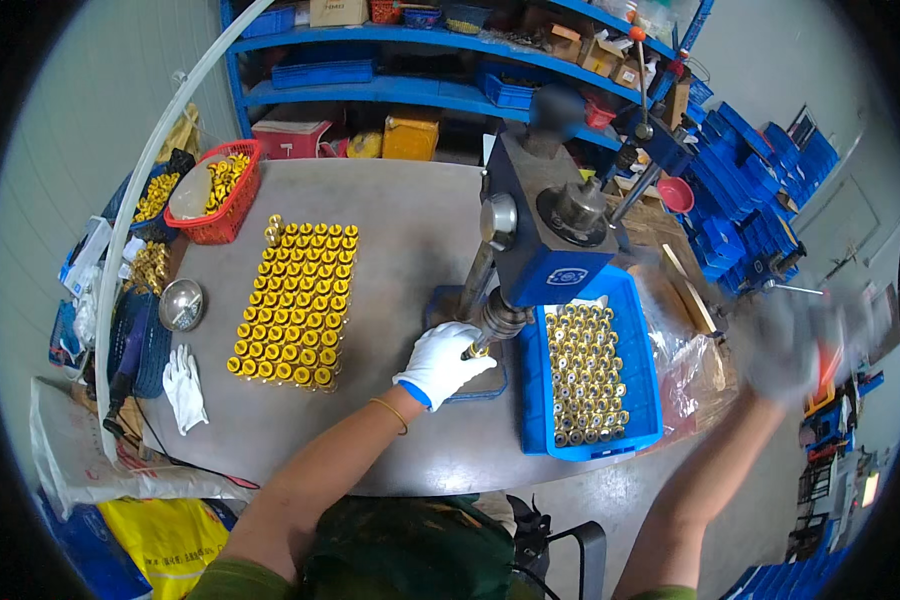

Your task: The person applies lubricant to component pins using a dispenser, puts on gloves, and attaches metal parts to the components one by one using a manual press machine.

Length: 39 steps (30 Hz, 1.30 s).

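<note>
While the left hand [440, 366], in a white knitted glove with blue edge, works under the tall blue metal bench press [560, 225], its thumb and fingers are closed around one small, round brass-coloured piece [478, 350], which sits directly below the silver spindle [503, 318] of this press. The right hand [788, 348] is well apart from the left one, raised at the far right beyond the table; it is strongly blurred, so I cannot tell if it is closed or what it holds. On the grey smooth tabletop [400, 450], to the left of the press, many yellow-topped brass pieces [295, 305] stand upright in close rows, forming a slanted block. Just to the right of the press lies a blue rectangular plastic tray [647, 350], where more brass pieces with greyish round ends [585, 378] are arranged in rows. Near the left edge of the table are a red plastic basket [238, 212] with golden pieces, a shiny round metal bowl [181, 304], and a loose white glove [183, 388] lying flat. Behind the table stands a blue metal shelf [410, 92] with boxes and bins.
</note>
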Tool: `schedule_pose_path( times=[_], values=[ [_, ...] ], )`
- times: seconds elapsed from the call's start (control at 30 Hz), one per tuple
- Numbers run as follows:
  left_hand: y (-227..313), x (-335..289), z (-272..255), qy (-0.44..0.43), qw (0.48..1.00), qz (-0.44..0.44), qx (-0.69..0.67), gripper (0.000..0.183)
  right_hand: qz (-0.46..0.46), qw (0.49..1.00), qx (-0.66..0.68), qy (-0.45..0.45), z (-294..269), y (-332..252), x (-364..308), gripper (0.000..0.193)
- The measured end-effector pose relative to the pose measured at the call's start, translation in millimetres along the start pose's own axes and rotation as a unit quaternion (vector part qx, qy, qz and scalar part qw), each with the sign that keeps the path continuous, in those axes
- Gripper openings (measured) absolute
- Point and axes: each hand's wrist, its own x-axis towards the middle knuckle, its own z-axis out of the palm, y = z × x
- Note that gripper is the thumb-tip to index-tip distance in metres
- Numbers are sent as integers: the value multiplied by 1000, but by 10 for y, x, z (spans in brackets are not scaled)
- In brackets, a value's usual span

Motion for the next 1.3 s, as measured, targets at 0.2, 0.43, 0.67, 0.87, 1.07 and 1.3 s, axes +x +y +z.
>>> schedule_pose_path(
  times=[0.2,0.43,0.67,0.87,1.07,1.3],
  values=[
    [-37,22,35,53,996,59,-43,39,320,538,722,-295,-864,-684,-719,74],
    [5,6,-1,13,1000,27,-5,39,292,509,697,-413,-637,-965,-873,81],
    [78,-21,-28,18,998,24,-47,45,124,68,990,12,-529,266,464,63],
    [-122,-62,-87,69,996,25,-44,39,387,177,879,-213,429,-1180,956,42],
    [135,72,-329,90,994,60,-2,33,218,636,566,-478,2637,-1584,-1674,43],
    [-1504,22,-1764,279,904,-110,304,29,178,580,688,-399,2486,-2195,-2009,46]
  ],
)
